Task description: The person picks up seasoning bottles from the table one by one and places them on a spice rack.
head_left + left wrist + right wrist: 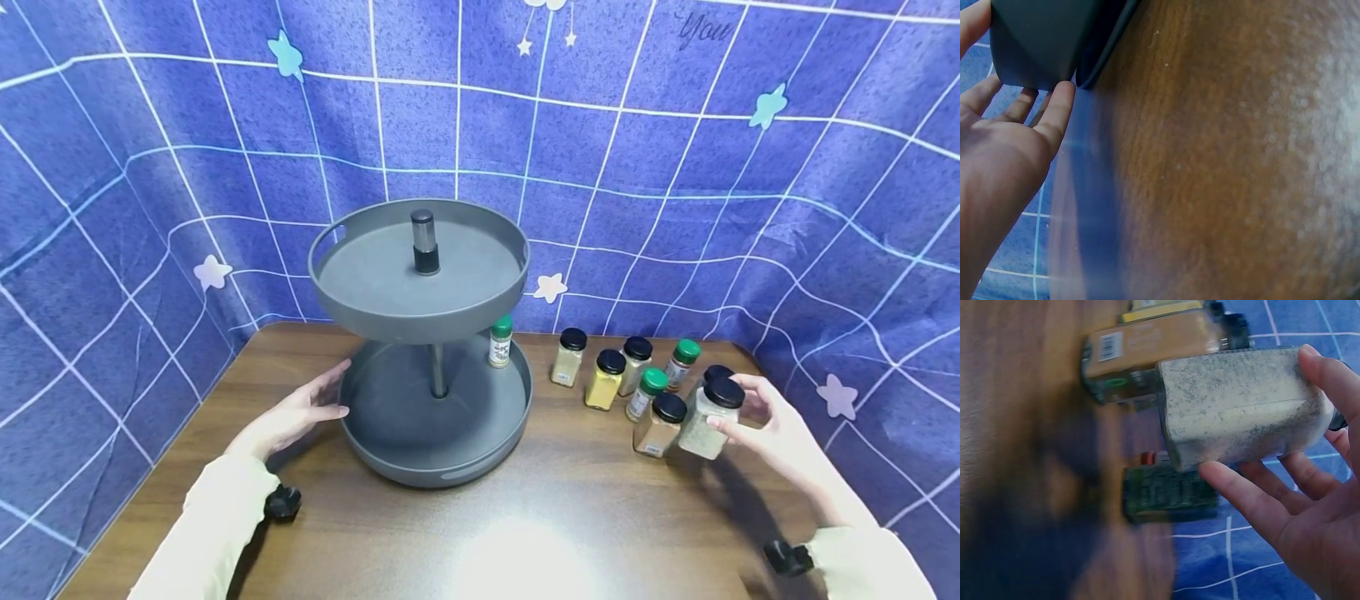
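A spice jar (pixel 703 429) with a black lid and pale, speckled contents is in my right hand (pixel 768 425). Thumb and fingers grip it from the side; in the right wrist view the jar (pixel 1241 406) appears raised off the wooden table. My left hand (pixel 296 414), fingers extended, touches the left side of the lower tray (pixel 390 429) of a grey two-tier round stand. Its fingertips (pixel 1063 97) meet the tray wall in the left wrist view. One green-lidded jar (pixel 500 343) stands inside the lower tray, at its back right. The upper tray (pixel 360 275) holds nothing.
Several jars stand on the table right of the stand: a yellow one (pixel 605 381), a brown one (pixel 658 427), green-lidded ones (pixel 645 396) and other black-lidded ones (pixel 568 360). A blue patterned cloth (pixel 480 133) hangs behind and at both sides.
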A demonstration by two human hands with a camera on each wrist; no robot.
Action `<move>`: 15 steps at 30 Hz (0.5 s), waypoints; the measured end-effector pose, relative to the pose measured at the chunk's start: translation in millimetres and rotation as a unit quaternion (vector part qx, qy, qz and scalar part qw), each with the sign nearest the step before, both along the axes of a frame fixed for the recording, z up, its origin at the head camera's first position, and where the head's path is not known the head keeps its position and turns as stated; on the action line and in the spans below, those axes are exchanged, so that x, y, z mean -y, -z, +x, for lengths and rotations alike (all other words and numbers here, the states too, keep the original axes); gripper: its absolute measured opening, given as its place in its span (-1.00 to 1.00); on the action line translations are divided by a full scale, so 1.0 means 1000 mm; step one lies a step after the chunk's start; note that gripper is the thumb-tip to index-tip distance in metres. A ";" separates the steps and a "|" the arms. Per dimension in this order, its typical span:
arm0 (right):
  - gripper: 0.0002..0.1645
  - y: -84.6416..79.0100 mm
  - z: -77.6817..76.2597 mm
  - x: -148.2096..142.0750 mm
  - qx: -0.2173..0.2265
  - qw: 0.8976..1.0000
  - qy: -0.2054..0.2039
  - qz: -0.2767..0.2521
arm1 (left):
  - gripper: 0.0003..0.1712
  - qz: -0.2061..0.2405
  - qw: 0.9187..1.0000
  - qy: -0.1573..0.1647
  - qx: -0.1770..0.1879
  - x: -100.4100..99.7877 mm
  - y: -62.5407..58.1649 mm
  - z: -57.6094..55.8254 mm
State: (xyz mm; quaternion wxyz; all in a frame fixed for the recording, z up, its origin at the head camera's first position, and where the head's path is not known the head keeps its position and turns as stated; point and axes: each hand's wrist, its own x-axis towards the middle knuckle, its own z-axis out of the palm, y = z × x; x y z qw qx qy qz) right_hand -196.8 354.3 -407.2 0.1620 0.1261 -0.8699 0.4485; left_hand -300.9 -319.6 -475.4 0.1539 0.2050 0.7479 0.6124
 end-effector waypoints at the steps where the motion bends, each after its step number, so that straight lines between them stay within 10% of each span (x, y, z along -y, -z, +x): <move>1: -0.29 -0.003 0.000 0.000 -0.005 1.000 0.010 0.013 | -0.02 -0.001 1.000 -0.001 0.000 0.000 0.000 0.000; 15: -0.33 -0.044 0.001 0.005 -0.006 0.999 0.035 0.028 | -0.05 0.013 1.000 0.011 -0.003 0.001 0.003 -0.002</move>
